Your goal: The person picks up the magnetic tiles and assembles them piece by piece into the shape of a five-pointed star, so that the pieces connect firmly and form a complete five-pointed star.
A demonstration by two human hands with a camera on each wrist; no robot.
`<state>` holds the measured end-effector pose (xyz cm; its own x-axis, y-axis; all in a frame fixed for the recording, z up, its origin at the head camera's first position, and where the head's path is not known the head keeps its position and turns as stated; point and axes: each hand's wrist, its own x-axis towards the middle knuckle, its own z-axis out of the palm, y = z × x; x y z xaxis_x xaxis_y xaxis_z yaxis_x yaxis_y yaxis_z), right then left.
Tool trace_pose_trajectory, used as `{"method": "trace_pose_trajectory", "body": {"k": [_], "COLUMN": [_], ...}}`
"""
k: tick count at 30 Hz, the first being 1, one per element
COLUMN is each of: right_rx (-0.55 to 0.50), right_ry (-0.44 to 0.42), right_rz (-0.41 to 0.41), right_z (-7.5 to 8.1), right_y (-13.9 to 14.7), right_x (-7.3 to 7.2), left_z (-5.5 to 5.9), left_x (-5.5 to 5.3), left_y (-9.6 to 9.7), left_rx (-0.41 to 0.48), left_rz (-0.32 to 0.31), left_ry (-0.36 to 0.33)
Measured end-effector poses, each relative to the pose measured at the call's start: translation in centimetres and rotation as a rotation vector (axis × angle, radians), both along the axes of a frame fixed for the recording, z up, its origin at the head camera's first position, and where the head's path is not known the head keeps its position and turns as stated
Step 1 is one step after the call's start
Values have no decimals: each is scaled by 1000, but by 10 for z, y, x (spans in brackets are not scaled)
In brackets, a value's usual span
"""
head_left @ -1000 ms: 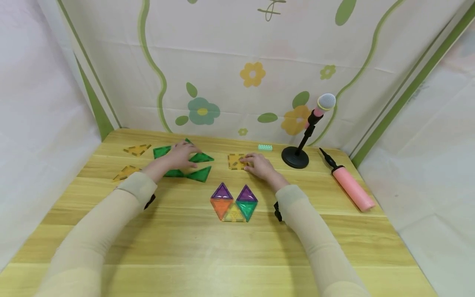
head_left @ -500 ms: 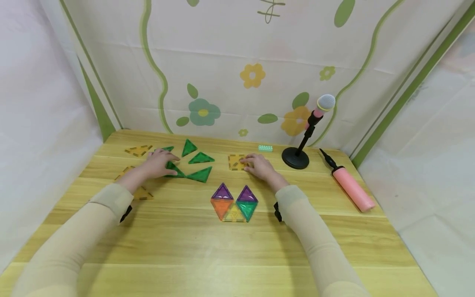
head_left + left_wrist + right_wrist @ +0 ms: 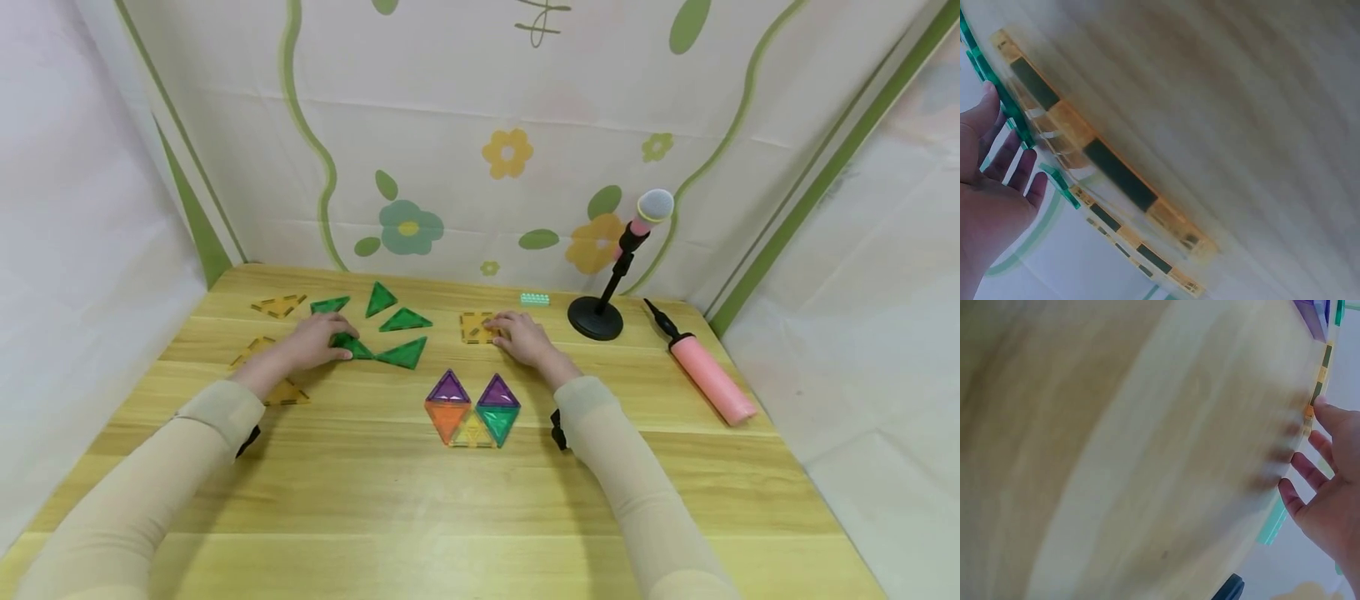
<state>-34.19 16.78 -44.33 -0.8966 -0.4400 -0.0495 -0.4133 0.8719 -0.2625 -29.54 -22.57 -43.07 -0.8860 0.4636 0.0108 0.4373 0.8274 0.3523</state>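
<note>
My left hand (image 3: 311,340) spans a green triangular magnetic tile (image 3: 354,344), the thumb at its near edge and the index finger at its far edge. In the left wrist view the thumb and fingertips meet a green tile (image 3: 1015,115). Several other green triangles (image 3: 402,352) lie loosely around it. My right hand (image 3: 525,340) rests with relaxed fingers on the right side of a yellow square tile (image 3: 472,327); the right wrist view has the thumb at a yellow tile's edge (image 3: 1319,381) and the other fingers spread.
Yellow triangles (image 3: 279,306) lie left, one partly under the left forearm. Joined purple, orange, yellow and green triangles (image 3: 448,417) lie mid-table. A mint brick (image 3: 535,299), a toy microphone on a stand (image 3: 596,318) and a pink hand pump (image 3: 712,379) stand or lie right, before a fabric wall.
My left hand has moved left from over the middle of the green tiles to the left-hand green triangle, uncovering the others. The right hand stays at the yellow square.
</note>
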Motion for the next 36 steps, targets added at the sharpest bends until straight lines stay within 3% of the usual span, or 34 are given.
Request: {"method": "trace_pose_trajectory", "body": {"k": [5,10,19,28,36], "right_rx": [0,-9,-90,-70,-1], "right_ry": [5,31,84,39,-42], "right_rz": [9,4,12,39,51], "right_z": [-1,2,16,20,15], "right_y": [-1,-6,-52,-98,-124], "right_x": [1,7,26,40,45], "left_z": [-3,-5,-2,-1,-2], "left_x": [1,0,0,0,-2], "left_y": [-1,-1,1,-1,-3], "left_rx": [64,70,36,0,-7], "left_rz": [-9,-9,14,120,138], "left_ry": [-14,-24,-10,-43,-63]}}
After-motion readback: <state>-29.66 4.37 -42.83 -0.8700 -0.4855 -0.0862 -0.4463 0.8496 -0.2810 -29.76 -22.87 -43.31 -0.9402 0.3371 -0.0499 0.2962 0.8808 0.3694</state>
